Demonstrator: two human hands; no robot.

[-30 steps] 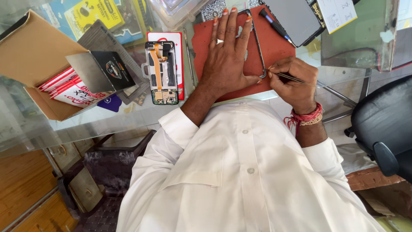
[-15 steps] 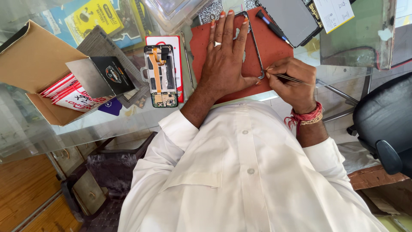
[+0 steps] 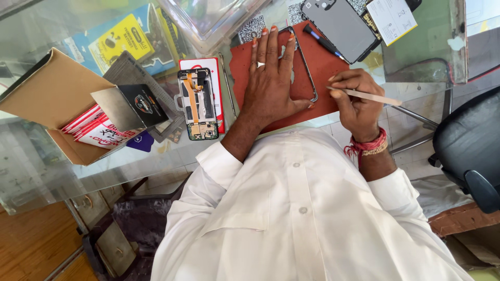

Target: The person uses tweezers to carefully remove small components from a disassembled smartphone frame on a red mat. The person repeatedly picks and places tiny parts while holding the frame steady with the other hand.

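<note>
The right hand [image 3: 359, 101] is closed around a thin flat tool [image 3: 367, 96], its tip just off a phone frame [image 3: 304, 67]. The left hand [image 3: 271, 78] lies open and flat, pressing that frame onto a red mat [image 3: 325, 65] on the glass tabletop [image 3: 156, 156]. Farther left sits an opened phone [image 3: 197, 104], beyond it a cardboard box [image 3: 52, 99].

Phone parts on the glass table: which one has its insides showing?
The opened phone lying on the red-and-white card, left of the left hand, shows ribbon cables and boards. The grey back cover is closed; the left hand hides the piece it presses.
</note>
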